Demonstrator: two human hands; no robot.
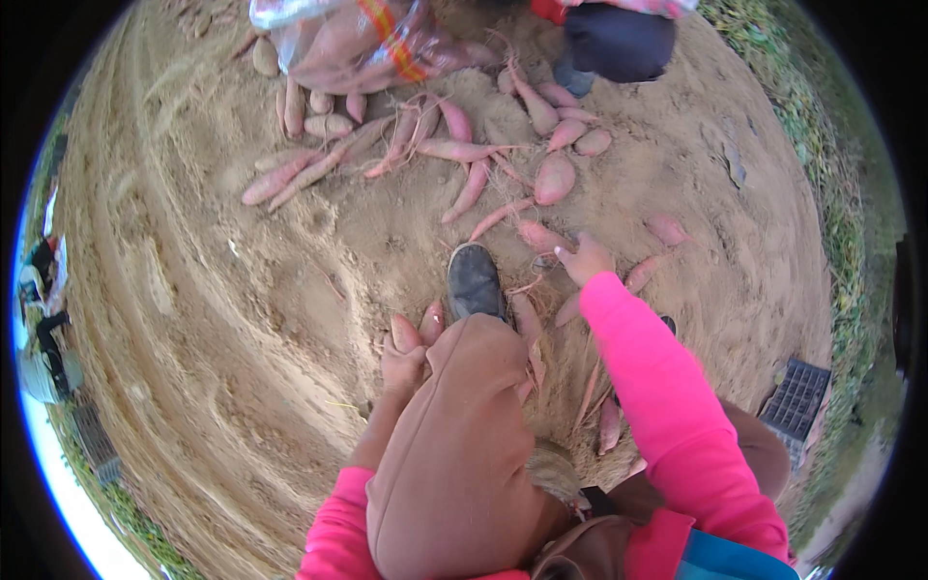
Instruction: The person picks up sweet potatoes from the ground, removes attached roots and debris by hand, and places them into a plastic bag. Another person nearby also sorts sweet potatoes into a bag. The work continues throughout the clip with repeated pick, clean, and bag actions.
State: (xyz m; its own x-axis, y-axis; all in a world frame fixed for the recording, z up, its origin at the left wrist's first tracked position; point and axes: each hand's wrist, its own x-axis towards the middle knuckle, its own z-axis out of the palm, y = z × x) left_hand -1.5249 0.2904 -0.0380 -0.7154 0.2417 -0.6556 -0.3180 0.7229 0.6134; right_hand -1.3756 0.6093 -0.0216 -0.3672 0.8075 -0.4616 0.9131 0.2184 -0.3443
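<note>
Sweet potatoes lie scattered over sandy soil, many with thin roots, such as a round one ahead of me. My left hand, beside my bent knee, is closed around a sweet potato; another touches it on the right. My right hand reaches down past my shoe, its fingers at the end of a pink sweet potato; whether it grips it is unclear. More sweet potatoes lie between my feet and near my right forearm.
A clear plastic bag of sweet potatoes stands at the top. Beside it is another person's dark-clad leg. My dark shoe is planted centrally. Black crates lie at the right, near green plants. A person sits far left.
</note>
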